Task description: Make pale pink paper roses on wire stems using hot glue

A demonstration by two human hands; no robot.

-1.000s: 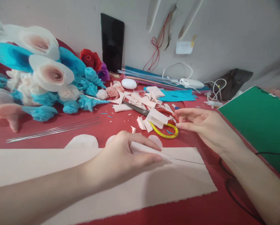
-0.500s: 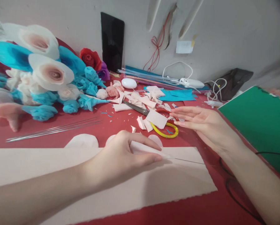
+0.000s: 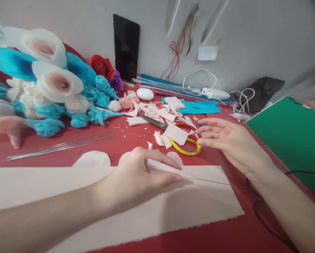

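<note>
My left hand (image 3: 149, 168) is closed around a pale, rolled paper piece (image 3: 159, 166) from which a thin wire (image 3: 212, 181) sticks out to the right. It rests over a large pale paper sheet (image 3: 204, 203). My right hand (image 3: 223, 137) is held with fingers stretched out and apart, close to the red and yellow handles of the scissors (image 3: 185, 149). At its fingertips shows a small blue thing (image 3: 200, 123) that I cannot make out. A pale square scrap (image 3: 176, 134) lies across the scissors. Rounded paper pieces (image 3: 94, 159) peek out behind the sheet.
Handmade paper flowers (image 3: 58, 83) crowd the left side. Several metal wires (image 3: 59, 146) lie before them. Paper scraps (image 3: 159, 113) cover the middle back. A phone-like black slab (image 3: 126, 47) leans on the wall, and a green board (image 3: 291, 137) stands at right.
My right hand has shifted slightly right, its fingers a little more curved, and the blue bit at its fingertips now shows more. My left hand has stayed put with the rolled paper.
</note>
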